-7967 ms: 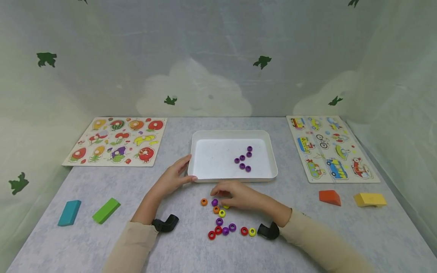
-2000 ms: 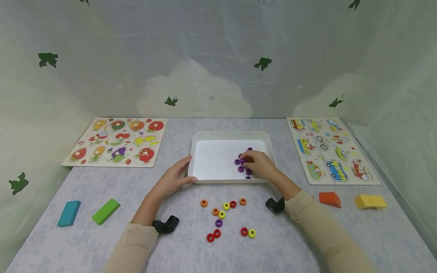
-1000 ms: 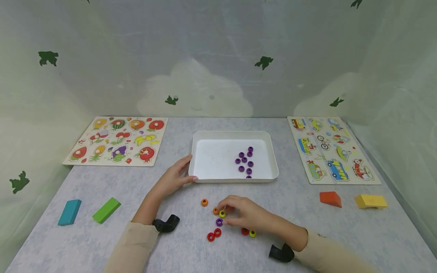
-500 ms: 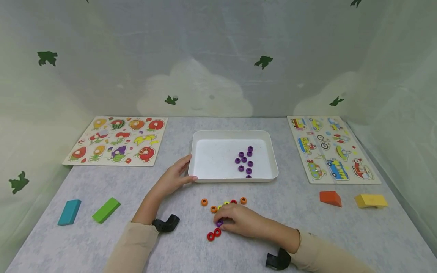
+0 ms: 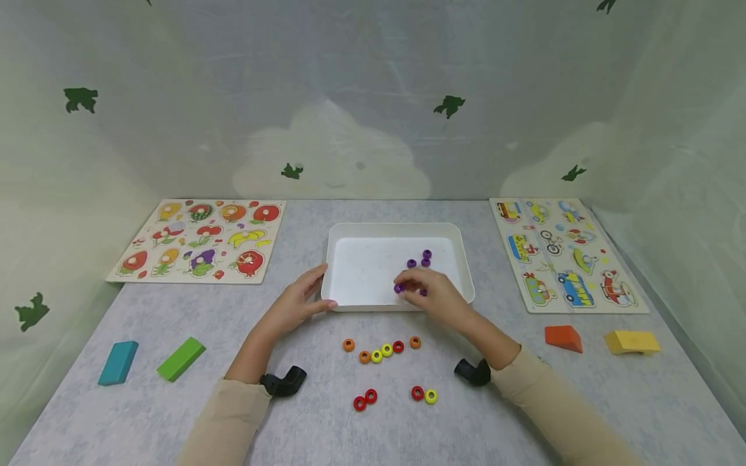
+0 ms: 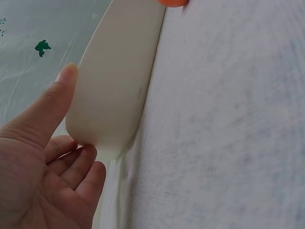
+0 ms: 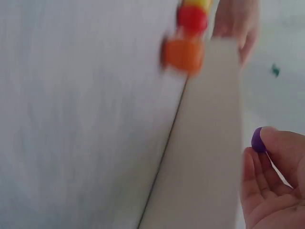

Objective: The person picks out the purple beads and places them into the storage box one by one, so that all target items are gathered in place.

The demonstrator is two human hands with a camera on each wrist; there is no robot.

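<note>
In the head view a white tray (image 5: 364, 299) stands mid-table, with several purple beads (image 5: 427, 254) inside at its right half. My left hand (image 5: 296, 303) holds the tray's front left corner, thumb along the front wall and fingers at the left side. In the left wrist view those fingers (image 6: 87, 160) are curled against the corner. Over the tray's front part, my right hand (image 5: 434, 293) pinches a purple bead (image 7: 258, 140) between thumb and fingertips. It hides some of the beads behind it.
Orange, yellow and red beads (image 5: 387, 350) lie on the table before the tray; red beads (image 5: 365, 399) and a red-yellow pair lie nearer. A fruit puzzle board (image 5: 198, 243) and a vehicle puzzle board (image 5: 565, 255) flank it. Coloured blocks (image 5: 181, 359) lie at both sides.
My right hand has carried the last purple bead on the table up over the tray. Over the earlier frames, more purple beads have gathered in the tray. My left hand has stayed put.
</note>
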